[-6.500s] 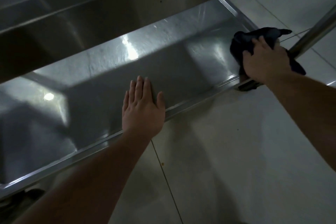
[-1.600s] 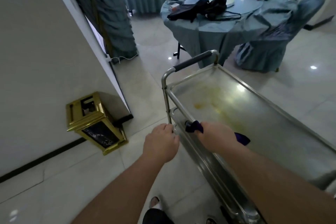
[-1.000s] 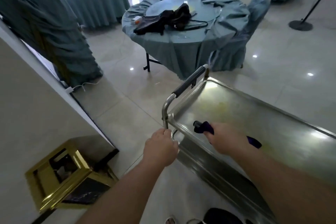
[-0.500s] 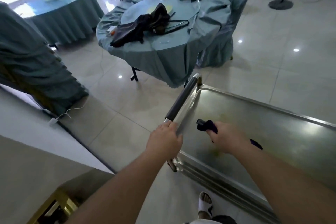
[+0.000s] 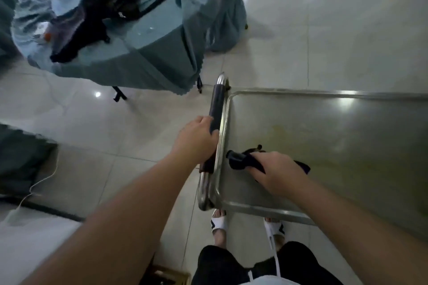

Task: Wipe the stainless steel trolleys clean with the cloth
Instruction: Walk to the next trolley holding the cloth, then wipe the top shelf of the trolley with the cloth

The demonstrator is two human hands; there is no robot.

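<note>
A stainless steel trolley [image 5: 347, 127] fills the right half of the head view, its top tray faintly stained yellow near the middle. My left hand [image 5: 196, 140] grips the black-sleeved push handle [image 5: 215, 109] at the trolley's left end. My right hand [image 5: 275, 173] holds a dark cloth [image 5: 240, 159] bunched against the tray surface near the handle end; part of the cloth sticks out past my knuckles on the right.
A round table [image 5: 129, 53] with a blue-grey cloth stands at the upper left, dark garments [image 5: 97, 11] and cords lying on it. A covered chair [image 5: 222, 18] is beside it. A white cable [image 5: 41, 183] trails at left. My sandalled feet [image 5: 220, 224] stand below the trolley edge.
The view has tilted down and swung around the trolley's end. My left hand slid further along the handle's black sleeve; my right hand still presses the cloth on the tray.
</note>
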